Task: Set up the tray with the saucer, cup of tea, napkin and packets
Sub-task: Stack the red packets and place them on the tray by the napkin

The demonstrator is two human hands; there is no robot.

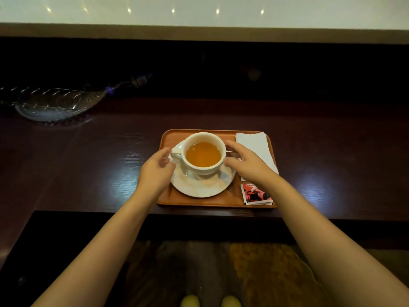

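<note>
An orange-brown wooden tray (228,199) lies near the front edge of the dark counter. On its left half a white saucer (199,187) carries a white cup (202,168) full of amber tea, handle pointing left. A white folded napkin (256,147) lies along the tray's right side, and red-and-white packets (256,194) sit at the front right corner. My left hand (155,171) hovers just left of the cup by its handle, fingers spread. My right hand (245,162) is curved at the cup's right side, fingers apart and close to its wall; contact is unclear.
A clear cut-glass dish (55,103) stands at the far left of the dark wooden counter (99,162). A dark wall and a pale ledge (199,32) rise behind. The counter's front edge (88,210) runs just below the tray.
</note>
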